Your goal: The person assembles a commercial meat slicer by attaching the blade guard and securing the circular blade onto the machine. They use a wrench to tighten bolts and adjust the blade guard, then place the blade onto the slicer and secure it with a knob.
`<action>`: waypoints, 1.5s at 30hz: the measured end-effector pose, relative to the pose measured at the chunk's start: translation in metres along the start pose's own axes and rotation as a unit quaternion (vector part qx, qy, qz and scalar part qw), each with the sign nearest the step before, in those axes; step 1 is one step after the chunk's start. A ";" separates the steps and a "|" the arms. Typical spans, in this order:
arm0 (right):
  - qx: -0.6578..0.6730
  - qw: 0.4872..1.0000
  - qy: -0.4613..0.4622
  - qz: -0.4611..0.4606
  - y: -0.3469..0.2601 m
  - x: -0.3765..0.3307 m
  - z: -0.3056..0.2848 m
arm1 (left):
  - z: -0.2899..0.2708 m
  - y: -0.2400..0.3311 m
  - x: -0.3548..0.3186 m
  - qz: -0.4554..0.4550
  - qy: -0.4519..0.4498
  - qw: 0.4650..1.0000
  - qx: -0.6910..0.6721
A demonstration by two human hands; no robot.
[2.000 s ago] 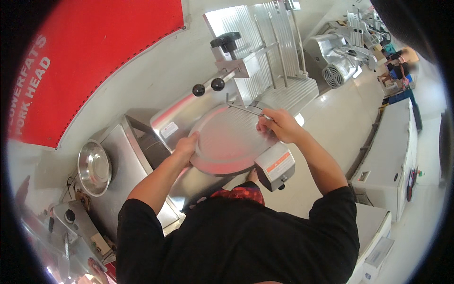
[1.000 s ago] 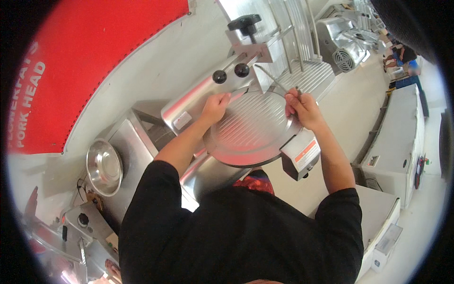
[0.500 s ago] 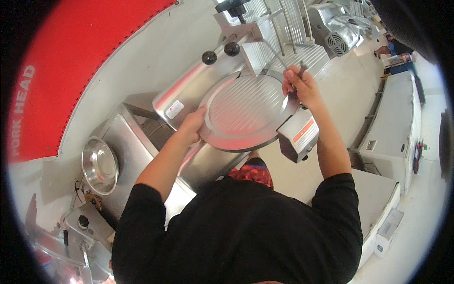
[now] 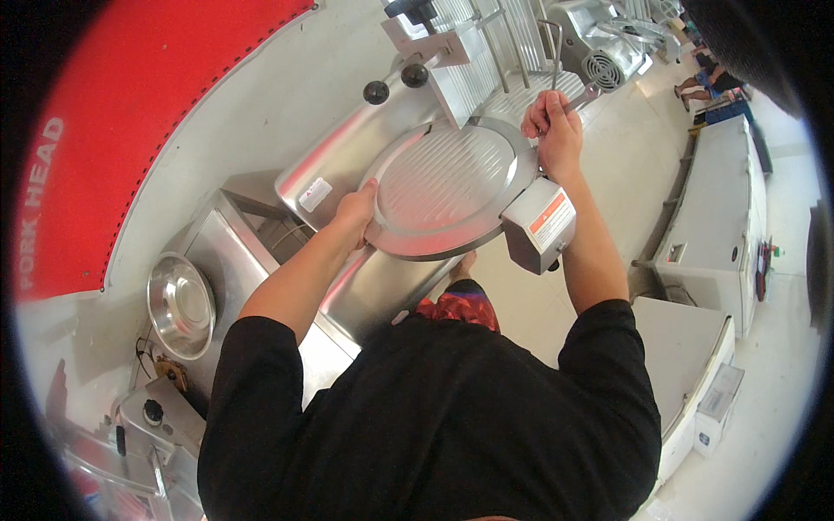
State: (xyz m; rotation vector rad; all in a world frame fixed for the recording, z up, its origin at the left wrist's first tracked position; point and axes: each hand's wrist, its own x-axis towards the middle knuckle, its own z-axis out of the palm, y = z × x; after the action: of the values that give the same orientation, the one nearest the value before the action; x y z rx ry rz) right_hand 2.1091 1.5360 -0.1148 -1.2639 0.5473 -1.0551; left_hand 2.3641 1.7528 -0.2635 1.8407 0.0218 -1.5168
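Note:
My left hand is closed on the left rim of the slicer's round blade cover, thumb on top; its other fingers are mostly hidden beneath. The cover belongs to a silver meat slicer tilted before me. Beyond the cover's upper right edge, my right hand is closed around tools. An open-end wrench sticks out to the right of its fingers. A thin L-shaped hex key points up from the same grip. Just below that hand sits the slicer's boxy sharpener housing, with an orange-and-white label.
Two black knobs and the slicer's ribbed carriage stand above the cover. A steel bowl rests on the metal table at left. Another slicer is behind. White chest freezers line the right, and a person is far off.
My right hand has lifted slightly up and away from the cover, turning the tools so the hex key points upward. My left hand stays on the rim. The view has shifted a little.

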 end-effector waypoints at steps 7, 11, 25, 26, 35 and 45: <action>-0.021 1.000 -0.006 0.020 -0.004 -0.001 0.003 | 0.004 0.001 0.001 0.019 0.018 0.999 0.024; 0.004 0.999 -0.048 0.014 -0.029 -0.005 0.004 | 0.004 0.007 -0.005 -0.001 -0.004 1.000 0.025; -0.486 0.650 -0.584 -0.008 -0.018 0.021 0.190 | 0.002 -0.006 0.001 0.047 -0.055 0.989 -0.127; -0.475 0.668 -0.573 0.011 -0.010 0.024 0.199 | 0.002 -0.005 -0.002 0.036 -0.050 0.991 -0.122; -0.403 0.764 -0.399 0.308 0.114 0.051 0.141 | 0.007 0.002 0.001 0.037 0.009 0.997 -0.066; -0.165 0.870 -0.395 0.245 0.088 0.090 0.259 | 0.003 0.000 -0.015 0.001 0.008 0.993 -0.117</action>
State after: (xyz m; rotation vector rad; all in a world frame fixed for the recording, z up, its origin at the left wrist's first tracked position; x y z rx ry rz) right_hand 2.3934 1.5820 -0.1107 -1.6045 0.3744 0.0321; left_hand 2.3571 1.7572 -0.2509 1.6655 0.1974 -1.4333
